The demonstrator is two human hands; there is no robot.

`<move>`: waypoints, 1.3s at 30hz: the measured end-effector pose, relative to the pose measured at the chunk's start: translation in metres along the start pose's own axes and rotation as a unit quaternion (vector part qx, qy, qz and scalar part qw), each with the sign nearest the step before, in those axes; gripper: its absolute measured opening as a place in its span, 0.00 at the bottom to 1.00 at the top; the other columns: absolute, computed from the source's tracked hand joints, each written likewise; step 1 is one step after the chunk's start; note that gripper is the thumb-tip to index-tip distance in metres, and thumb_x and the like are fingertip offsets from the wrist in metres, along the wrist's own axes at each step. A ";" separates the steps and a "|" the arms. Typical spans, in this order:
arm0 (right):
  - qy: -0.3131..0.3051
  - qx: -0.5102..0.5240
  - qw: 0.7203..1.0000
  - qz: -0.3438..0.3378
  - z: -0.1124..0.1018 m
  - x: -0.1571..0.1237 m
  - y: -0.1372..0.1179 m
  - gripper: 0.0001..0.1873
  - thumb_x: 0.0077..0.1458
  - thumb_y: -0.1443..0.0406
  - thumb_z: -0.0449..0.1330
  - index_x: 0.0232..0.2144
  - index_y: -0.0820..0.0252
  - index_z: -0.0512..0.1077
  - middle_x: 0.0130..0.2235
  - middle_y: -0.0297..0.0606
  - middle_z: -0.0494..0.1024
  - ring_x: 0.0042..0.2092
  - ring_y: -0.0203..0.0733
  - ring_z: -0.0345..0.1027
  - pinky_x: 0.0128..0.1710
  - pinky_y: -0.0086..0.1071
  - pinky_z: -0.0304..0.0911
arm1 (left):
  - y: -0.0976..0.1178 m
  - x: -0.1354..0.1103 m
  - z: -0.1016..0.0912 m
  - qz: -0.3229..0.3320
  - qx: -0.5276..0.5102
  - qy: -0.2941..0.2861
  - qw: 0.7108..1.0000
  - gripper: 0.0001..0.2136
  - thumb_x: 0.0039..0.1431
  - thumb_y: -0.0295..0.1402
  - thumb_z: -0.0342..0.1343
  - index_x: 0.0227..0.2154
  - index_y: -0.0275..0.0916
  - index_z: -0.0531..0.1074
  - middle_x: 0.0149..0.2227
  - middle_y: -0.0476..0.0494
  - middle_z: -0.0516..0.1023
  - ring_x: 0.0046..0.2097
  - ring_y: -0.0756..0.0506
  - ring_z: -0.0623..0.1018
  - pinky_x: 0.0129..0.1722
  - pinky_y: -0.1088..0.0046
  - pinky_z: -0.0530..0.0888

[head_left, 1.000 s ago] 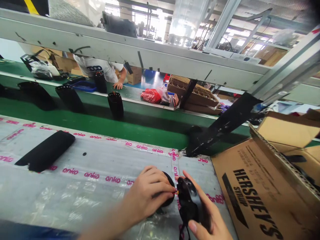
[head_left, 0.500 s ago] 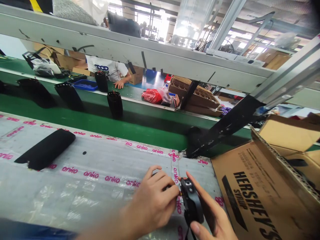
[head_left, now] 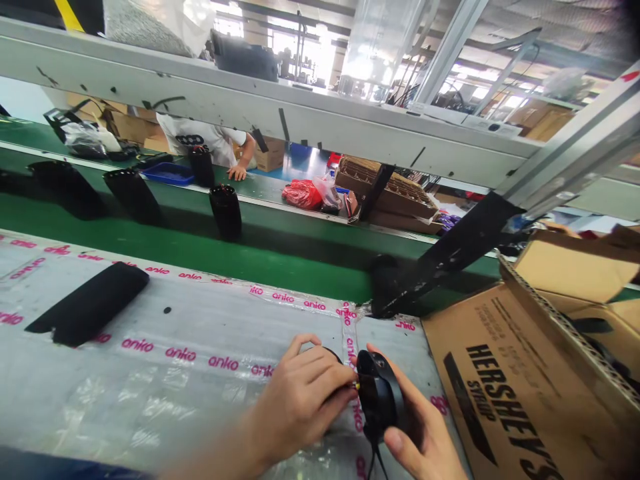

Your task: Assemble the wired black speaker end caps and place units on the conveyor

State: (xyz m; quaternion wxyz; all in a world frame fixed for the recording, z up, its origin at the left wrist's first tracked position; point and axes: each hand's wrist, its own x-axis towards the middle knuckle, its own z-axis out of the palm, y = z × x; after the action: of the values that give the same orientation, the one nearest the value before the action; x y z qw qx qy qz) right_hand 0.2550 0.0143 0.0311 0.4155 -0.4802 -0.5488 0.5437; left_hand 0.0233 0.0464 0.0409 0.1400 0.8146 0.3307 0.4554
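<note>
My right hand (head_left: 425, 427) is closed round a black round disc-shaped part (head_left: 379, 398), held on edge above the table, with a thin black cord hanging from it. My left hand (head_left: 300, 397) is closed in a pinch against the part's left side, on a small yellowish piece between its fingertips. Under my left hand a second black round part (head_left: 327, 354) shows only as a rim. Both hands are over a plastic-wrapped table top (head_left: 200, 333) printed with pink "anko".
A black sleeve (head_left: 87, 303) lies at the table's left. Black cylinders (head_left: 226, 211) stand on the green conveyor (head_left: 200, 250) behind. An open Hershey's Syrup carton (head_left: 520, 393) fills the right. Another person (head_left: 200, 137) leans on the far side. A black strut (head_left: 450, 250) slants down.
Both hands with the black part have shifted only slightly; the part is turned a little more toward me and a rim of the second part shows again under my left hand.
</note>
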 end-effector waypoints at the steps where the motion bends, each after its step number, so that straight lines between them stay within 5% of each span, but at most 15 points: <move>1: 0.000 0.008 1.000 0.000 0.000 0.000 -0.002 0.49 0.53 0.40 0.74 0.70 0.53 0.71 0.71 0.48 0.71 0.71 0.62 0.67 0.70 0.46 0.67 | 0.000 0.000 0.001 -0.007 0.002 0.005 1.000 0.03 0.73 0.26 0.59 0.45 0.39 0.76 0.38 0.50 0.86 0.40 0.47 0.82 0.58 0.60 0.66; 9: -0.052 -0.036 0.997 -0.037 -0.013 0.002 0.008 0.44 0.60 0.47 0.72 0.73 0.50 0.66 0.74 0.46 0.65 0.74 0.61 0.61 0.71 0.49 0.63 | 0.001 0.000 0.004 0.004 0.009 0.004 1.000 0.07 0.73 0.23 0.56 0.45 0.39 0.78 0.39 0.47 0.83 0.43 0.45 0.80 0.55 0.60 0.68; 14: -0.042 -0.060 0.996 -0.041 -0.009 -0.001 0.014 0.47 0.58 0.45 0.72 0.73 0.49 0.65 0.75 0.45 0.64 0.76 0.61 0.56 0.73 0.51 0.58 | 0.002 -0.002 0.009 -0.077 0.012 0.037 0.996 0.05 0.71 0.26 0.60 0.42 0.42 0.78 0.44 0.45 0.82 0.46 0.43 0.80 0.57 0.55 0.70; 17: -0.024 -0.001 0.999 -0.047 -0.001 0.002 0.022 0.49 0.54 0.42 0.74 0.72 0.48 0.67 0.75 0.46 0.65 0.74 0.64 0.61 0.68 0.49 0.69 | 0.001 -0.004 0.005 -0.094 -0.005 0.044 0.995 0.04 0.70 0.26 0.61 0.40 0.42 0.77 0.44 0.45 0.82 0.46 0.42 0.81 0.58 0.54 0.72; 20: 0.003 0.046 0.997 -0.058 0.007 0.006 0.027 0.51 0.49 0.39 0.75 0.69 0.50 0.71 0.72 0.49 0.70 0.72 0.67 0.64 0.60 0.47 0.77 | -0.001 -0.007 -0.004 -0.119 -0.060 -0.013 0.991 0.09 0.65 0.23 0.63 0.44 0.43 0.77 0.54 0.40 0.79 0.55 0.40 0.81 0.56 0.60 0.78; 28: -0.025 0.053 0.997 -0.044 0.023 0.009 0.024 0.56 0.46 0.37 0.75 0.72 0.50 0.66 0.53 0.48 0.87 0.52 0.61 0.84 0.54 0.45 0.80 | -0.007 -0.013 -0.006 -0.131 -0.078 -0.044 0.987 0.13 0.62 0.21 0.63 0.46 0.42 0.77 0.56 0.40 0.79 0.57 0.40 0.81 0.57 0.63 0.80; 32: -0.013 -0.024 0.999 -0.045 0.019 0.007 0.016 0.56 0.44 0.39 0.77 0.71 0.47 0.68 0.66 0.49 0.78 0.62 0.64 0.77 0.62 0.47 0.74 | -0.009 -0.015 0.000 -0.111 -0.081 -0.005 0.990 0.10 0.65 0.21 0.58 0.44 0.42 0.78 0.54 0.39 0.80 0.55 0.40 0.82 0.56 0.62 0.80; 35: -0.025 -0.128 0.989 -0.066 0.015 0.004 0.004 0.50 0.47 0.51 0.81 0.70 0.44 0.70 0.71 0.46 0.71 0.71 0.65 0.67 0.69 0.52 0.67 | -0.008 -0.016 0.005 -0.145 -0.136 0.019 0.980 0.11 0.62 0.22 0.58 0.44 0.41 0.79 0.53 0.38 0.80 0.53 0.40 0.82 0.54 0.62 0.80; 39: -0.010 -0.198 0.972 -0.125 0.024 0.009 -0.006 0.47 0.50 0.55 0.80 0.70 0.45 0.70 0.66 0.47 0.75 0.64 0.63 0.75 0.62 0.49 0.75 | -0.007 -0.018 0.008 -0.236 -0.200 0.019 0.951 0.13 0.56 0.24 0.65 0.45 0.42 0.79 0.52 0.40 0.81 0.51 0.40 0.84 0.52 0.64 0.81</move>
State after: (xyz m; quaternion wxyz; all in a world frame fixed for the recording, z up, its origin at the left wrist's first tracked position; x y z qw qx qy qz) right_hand 0.2290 0.0187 0.0347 0.3708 -0.4750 -0.7056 0.3728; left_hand 0.0206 0.0401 0.0205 0.3974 0.6599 0.4182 0.4812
